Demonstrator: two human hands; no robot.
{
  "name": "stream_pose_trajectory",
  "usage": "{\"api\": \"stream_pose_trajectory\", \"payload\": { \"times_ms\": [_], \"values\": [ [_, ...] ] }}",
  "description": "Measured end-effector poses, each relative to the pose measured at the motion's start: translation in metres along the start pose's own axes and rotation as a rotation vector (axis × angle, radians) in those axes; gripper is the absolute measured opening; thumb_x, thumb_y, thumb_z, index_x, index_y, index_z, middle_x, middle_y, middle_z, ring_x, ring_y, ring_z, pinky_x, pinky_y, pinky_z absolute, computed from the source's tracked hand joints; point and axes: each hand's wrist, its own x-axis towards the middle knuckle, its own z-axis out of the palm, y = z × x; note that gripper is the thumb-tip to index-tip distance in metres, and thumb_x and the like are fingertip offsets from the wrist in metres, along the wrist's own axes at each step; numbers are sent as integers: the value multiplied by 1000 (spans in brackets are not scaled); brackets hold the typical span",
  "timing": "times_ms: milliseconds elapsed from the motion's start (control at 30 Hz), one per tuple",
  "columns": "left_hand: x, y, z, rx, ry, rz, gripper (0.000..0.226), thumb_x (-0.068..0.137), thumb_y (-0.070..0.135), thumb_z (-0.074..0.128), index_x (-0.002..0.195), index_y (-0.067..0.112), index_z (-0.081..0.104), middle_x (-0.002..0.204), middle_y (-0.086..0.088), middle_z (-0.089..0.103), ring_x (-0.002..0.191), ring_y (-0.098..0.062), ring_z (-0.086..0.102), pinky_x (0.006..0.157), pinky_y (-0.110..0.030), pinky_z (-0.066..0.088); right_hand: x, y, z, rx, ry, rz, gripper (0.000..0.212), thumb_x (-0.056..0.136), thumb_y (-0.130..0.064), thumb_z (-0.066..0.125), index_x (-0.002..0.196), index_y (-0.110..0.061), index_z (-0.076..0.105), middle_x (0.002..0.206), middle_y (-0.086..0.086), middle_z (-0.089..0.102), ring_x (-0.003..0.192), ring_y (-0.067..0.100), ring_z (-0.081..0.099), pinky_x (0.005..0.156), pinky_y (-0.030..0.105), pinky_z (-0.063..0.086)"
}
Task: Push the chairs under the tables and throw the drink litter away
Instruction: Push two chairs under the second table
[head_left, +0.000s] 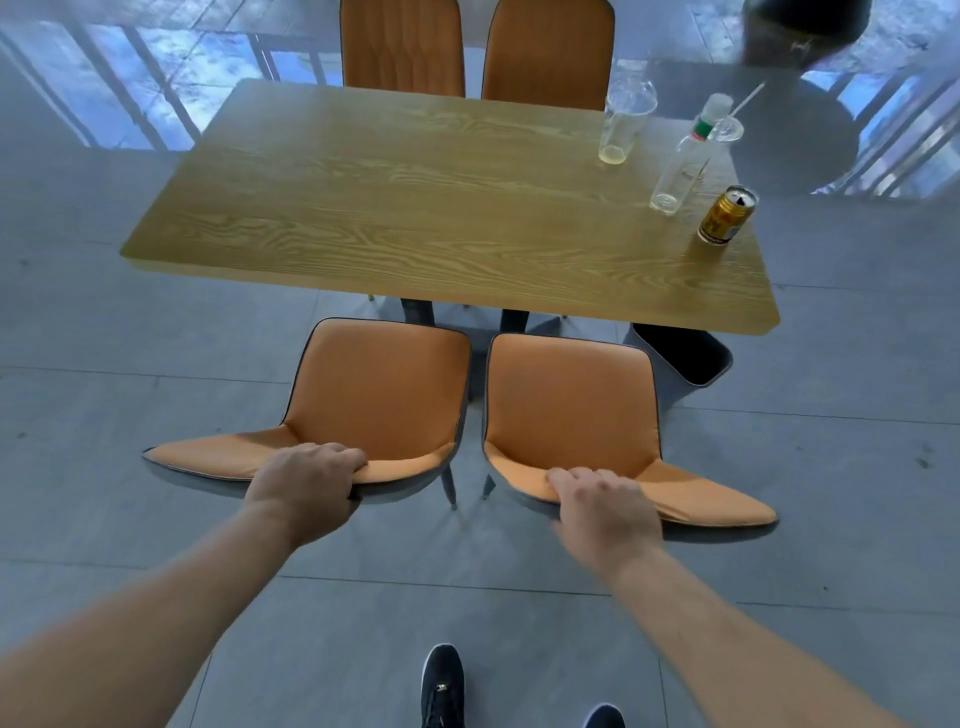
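Two orange chairs stand side by side on the near side of a wooden table (415, 208). My left hand (304, 480) grips the top of the left chair's (379, 384) backrest. My right hand (602, 499) grips the top of the right chair's (566, 400) backrest. Both seats are out from under the table's near edge. At the table's right end stand a clear plastic cup (621, 130), a clear plastic bottle (683, 161) with a white cap, a second cup with a straw (727, 127) behind it, and a gold drink can (724, 215).
Two more orange chairs (402, 47) (548, 49) are tucked in at the far side. A dark bin (685, 351) sits on the floor under the table's right end. The grey tiled floor (104, 364) is glossy, with railing reflections at the back. My shoes (441, 686) are at the bottom.
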Motion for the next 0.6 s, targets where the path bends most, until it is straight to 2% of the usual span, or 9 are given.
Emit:
{"api": "stream_pose_trajectory", "payload": {
  "times_ms": [133, 267, 467, 600],
  "values": [
    [-6, -1, 5, 8, 57, 2, 19, 84, 50, 63, 95, 35, 67, 84, 12, 68, 72, -16, 65, 58, -31, 47, 1, 2, -2, -30, -31, 32, 29, 78, -44, 77, 102, -31, 67, 83, -8, 69, 69, 20, 65, 54, 32, 38],
    [-7, 2, 5, -6, 81, -3, 24, 85, 56, 64, 94, 35, 69, 79, 12, 67, 69, -15, 64, 56, -29, 43, -7, -10, 3, -24, -66, 53, 28, 81, -44, 73, 106, -32, 66, 87, -8, 68, 74, 21, 64, 59, 34, 42],
    [-7, 5, 4, -51, 123, 55, 10, 80, 38, 72, 77, 30, 67, 68, 11, 63, 58, -17, 59, 50, -29, 40, -6, -7, -3, 28, -53, -24, 17, 89, -36, 68, 105, -30, 68, 87, -9, 68, 77, 19, 64, 61, 31, 45],
    [-6, 28, 10, -88, 176, 166, 23, 70, 28, 81, 66, 28, 59, 57, 11, 54, 45, -16, 50, 44, -24, 30, -3, -20, -3, 85, -39, -141, 11, 84, -26, 76, 92, -23, 69, 77, -5, 68, 67, 20, 64, 56, 31, 49]
  ]
}}
